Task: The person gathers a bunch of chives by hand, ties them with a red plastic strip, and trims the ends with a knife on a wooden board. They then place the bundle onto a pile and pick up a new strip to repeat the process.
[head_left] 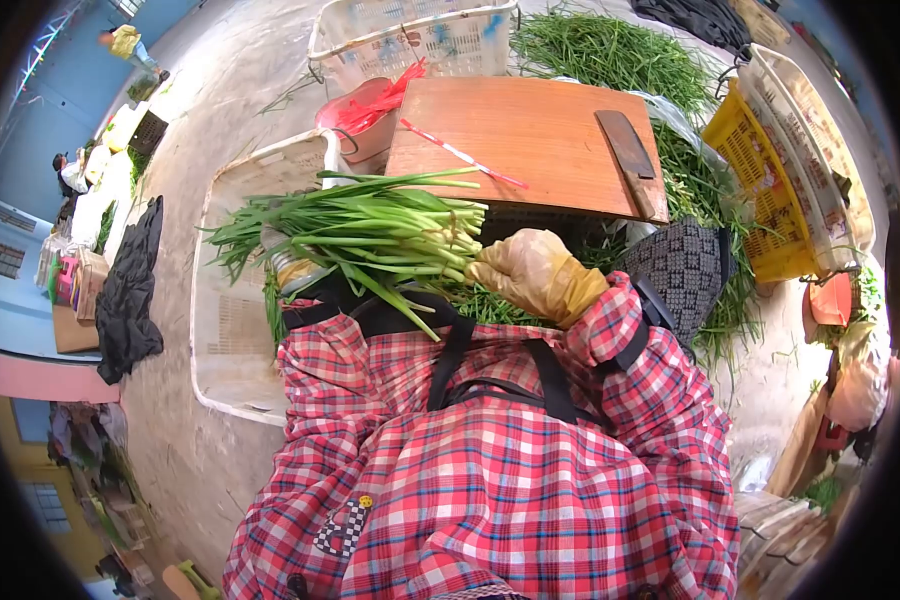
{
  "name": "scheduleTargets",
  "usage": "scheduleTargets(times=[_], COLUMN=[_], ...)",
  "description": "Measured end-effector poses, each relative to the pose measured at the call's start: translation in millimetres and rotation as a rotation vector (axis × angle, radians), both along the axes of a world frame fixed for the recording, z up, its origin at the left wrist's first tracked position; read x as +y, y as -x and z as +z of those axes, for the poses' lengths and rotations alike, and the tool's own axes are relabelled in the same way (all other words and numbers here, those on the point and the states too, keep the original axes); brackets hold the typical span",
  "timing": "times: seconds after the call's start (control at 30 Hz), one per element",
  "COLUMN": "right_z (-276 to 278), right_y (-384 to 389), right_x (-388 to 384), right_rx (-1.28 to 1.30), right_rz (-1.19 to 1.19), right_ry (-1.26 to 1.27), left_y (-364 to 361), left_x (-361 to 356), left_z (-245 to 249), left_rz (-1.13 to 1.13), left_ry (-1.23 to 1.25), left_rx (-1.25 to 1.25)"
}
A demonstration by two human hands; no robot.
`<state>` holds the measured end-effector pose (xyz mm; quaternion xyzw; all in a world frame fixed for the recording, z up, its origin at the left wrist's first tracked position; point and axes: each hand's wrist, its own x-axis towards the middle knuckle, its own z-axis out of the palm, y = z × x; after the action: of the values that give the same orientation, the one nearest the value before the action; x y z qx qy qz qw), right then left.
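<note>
The right hand [532, 272] holds the green onions [370, 225] tight. The left hand [292, 272], at nine o'clock, hides its fingers; I cannot tell.

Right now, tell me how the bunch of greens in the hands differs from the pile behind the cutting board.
The bunch is gathered, stalks aligned; the pile lies loose and spread. The bunch is held by the gloved right hand; the pile rests on the ground. The pile is far larger than the bunch. Both are long, thin green stalks.
</note>
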<state>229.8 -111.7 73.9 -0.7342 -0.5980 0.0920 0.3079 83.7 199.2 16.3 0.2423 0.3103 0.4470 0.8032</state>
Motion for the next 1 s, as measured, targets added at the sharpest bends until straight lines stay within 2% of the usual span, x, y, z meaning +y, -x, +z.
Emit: scheduleTargets(times=[0.07, 0.2, 0.27, 0.33, 0.4, 0.47, 0.5, 0.53, 0.6, 0.63, 0.67, 0.7, 0.73, 0.77, 0.8, 0.9, 0.97, 1.0], right_z=[0.3, 14.9, 8.2, -7.3, -43.0, -77.6, -77.1, -75.9, -49.2, -43.8, -29.5, -15.1, -1.4, 3.2, 4.2, -6.3, -5.6, -7.3], right_y=[-7.3, -16.1, -23.3, -33.7, -48.0, -73.3, -72.7, -72.8, -62.2, -52.1, -37.1, -21.5, -7.5, 0.6, 3.2, -1.5, -4.2, -4.2], right_x=[-6.3, -18.6, -28.2, -45.4, -71.5, -92.5, -90.9, -90.7, -72.6, -60.4, -39.5, -21.9, -5.6, 8.7, 21.4, 31.0, 22.9, 16.3], right_rx=[0.005, 0.166, 0.164, 0.128, -0.041, -0.235, -0.237, -0.284, -0.340, -0.206, -0.048, 0.023, 0.004, -0.086, -0.109, -0.157, -0.187, -0.187], right_rz=[0.005, -0.024, -0.004, -0.041, -0.202, -0.311, -0.309, -0.349, -0.366, -0.331, -0.287, -0.264, -0.253, -0.243, -0.231, -0.205, -0.028, -0.024], right_ry=[0.170, 0.134, 0.173, 0.433, 0.596, 1.042, 1.041, 0.967, 0.839, 0.411, 0.185, 0.114, 0.115, 0.131, 0.186, 0.125, 0.085, 0.087], left_y=[1.8, -0.6, 4.1, 8.4, 13.9, 23.7, 27.2, 30.4, 32.4, 28.5, 22.9, 18.8, 17.5, 16.0, 15.6, 10.5, 12.4, 13.4], left_x=[16.0, 11.6, 21.0, 23.9, 27.5, 37.1, 40.6, 45.1, 50.2, 45.6, 36.2, 26.3, 21.9, 36.6, 34.7, 15.6, 19.0, 22.1], left_z=[-13.6, -15.3, -24.3, -20.0, -22.1, -37.9, -40.7, -42.0, -40.3, -34.6, -24.0, -12.8, -6.5, -21.7, -18.8, -1.2, -4.7, -10.2], left_rz=[-0.031, -0.031, -0.017, -0.009, 0.003, -0.089, -0.138, -0.136, -0.124, -0.126, -0.095, -0.063, -0.028, 0.005, 0.005, 0.039, 0.047, 0.049], left_ry=[0.001, 0.017, 0.007, 0.038, 0.074, -0.287, -0.469, -0.470, -0.096, -0.098, -0.129, -0.160, -0.191, -0.210, -0.214, -0.003, -0.006, -0.006], left_rx=[0.034, 0.001, 0.084, 0.101, 0.116, 0.227, 0.284, 0.282, -0.190, -0.191, -0.072, 0.047, 0.167, 0.240, 0.241, 0.128, 0.115, 0.105])
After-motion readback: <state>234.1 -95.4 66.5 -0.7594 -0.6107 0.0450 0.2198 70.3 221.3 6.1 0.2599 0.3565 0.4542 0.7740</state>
